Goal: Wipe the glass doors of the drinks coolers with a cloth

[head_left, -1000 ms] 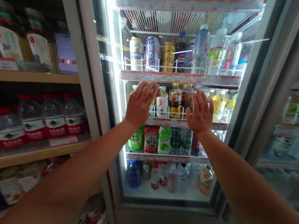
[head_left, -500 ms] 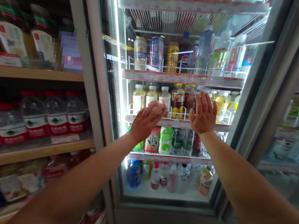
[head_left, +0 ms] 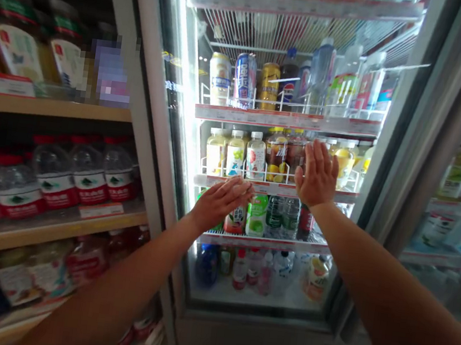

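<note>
We've got both hands up in front of the fridge door [head_left: 384, 158], which stands mid-scene w/ lit shelves of drinks behind the glass.

Right hand [head_left: 318, 175]: spread flat, fingers [head_left: 316, 152] pointing up, palm facing the glass, grasping nothing. It sits over the price rail [head_left: 270, 188] of the middle shelf, in front of a brown juice bottle [head_left: 275, 154] and the yellow ones to its right. Can't tell if the palm actually presses the glass or hovers just off it.

Left hand [head_left: 220, 204]: lower and further left, also released, fingers straight and close together, pointing right and a bit up, back of hand toward us. It holds nothing. It overlaps a red-label carton [head_left: 236, 218], w/ a green-label bottle [head_left: 256, 216] just beside the fingertips. Contact w/ the glass: can't tell either.

The hands are apart, the rail showing between them.

Higher up, cans [head_left: 245, 79] line the upper shelf. At far left, outside the fridge, water jugs [head_left: 87, 174] w/ red labels sit on a wooden shelf [head_left: 94, 216].
</note>
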Motion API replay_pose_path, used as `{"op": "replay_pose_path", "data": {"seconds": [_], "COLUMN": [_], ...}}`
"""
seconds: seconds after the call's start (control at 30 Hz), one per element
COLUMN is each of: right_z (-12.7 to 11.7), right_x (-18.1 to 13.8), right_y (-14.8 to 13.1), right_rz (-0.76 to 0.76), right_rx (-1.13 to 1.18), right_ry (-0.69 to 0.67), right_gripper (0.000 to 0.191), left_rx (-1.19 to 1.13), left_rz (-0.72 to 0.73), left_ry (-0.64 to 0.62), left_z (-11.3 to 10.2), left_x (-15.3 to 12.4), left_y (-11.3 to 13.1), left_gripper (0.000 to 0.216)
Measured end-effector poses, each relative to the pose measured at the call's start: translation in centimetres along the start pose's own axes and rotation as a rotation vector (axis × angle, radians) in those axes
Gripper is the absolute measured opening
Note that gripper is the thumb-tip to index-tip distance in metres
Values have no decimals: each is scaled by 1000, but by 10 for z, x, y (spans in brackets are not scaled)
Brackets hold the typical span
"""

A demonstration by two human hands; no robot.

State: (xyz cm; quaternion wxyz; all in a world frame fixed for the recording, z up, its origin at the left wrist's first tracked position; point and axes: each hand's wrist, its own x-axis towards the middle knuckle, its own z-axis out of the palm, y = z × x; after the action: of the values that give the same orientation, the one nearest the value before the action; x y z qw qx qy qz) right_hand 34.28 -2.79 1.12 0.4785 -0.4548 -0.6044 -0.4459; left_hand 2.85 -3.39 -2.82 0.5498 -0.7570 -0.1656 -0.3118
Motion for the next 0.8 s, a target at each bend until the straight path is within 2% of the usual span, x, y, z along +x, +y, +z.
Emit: {"op": "replay_pose_path", "data": {"seconds": [0.13,0.2,0.27,0.37,0.4,0.43,0.5,0.6,0.67,0.73,0.8], "right_z": [1,1,1,0,0,-1,-1,-2,-3,-4,-4], "right_x": [0,0,-1,-1,-1,-1,0,1,1,2,2], "right_y": [0,0,0,1,1,2,2,2,2,2,2], "right_rz": [-2,-3,-4,3,3,4,7,16,16,14,17], "right_rx": [-9,-9,-13,-14,-8,-1,9,4,-2,-5,-3], "right_ry": [14,15,17,10,2,-4,-16,-26,-30,-35,-44], "right_gripper": [64,64,64,64,65,65,66,66,66,65,66], "left_rx": [20,43,54,4,-17,-35,-51,-59,-65,-81,-101], "left_rz": [-278,-353,-278,-5,41,44,-55,-239,-317,-289,-141], "left_ry": [50,96,96,12,-14,-32,-33,55,115,129,100], "left_z": [-2,0,3,6,7,7,8,11,15,19,22], "left_x": [8,9,4,-8,-9,-9,1,24,35,38,37], "left_y": [-17,-15,1,28,33,35,30,19,22,34,46], "left_gripper": [61,62,59,53,52,53,58,62,61,58,54]}}
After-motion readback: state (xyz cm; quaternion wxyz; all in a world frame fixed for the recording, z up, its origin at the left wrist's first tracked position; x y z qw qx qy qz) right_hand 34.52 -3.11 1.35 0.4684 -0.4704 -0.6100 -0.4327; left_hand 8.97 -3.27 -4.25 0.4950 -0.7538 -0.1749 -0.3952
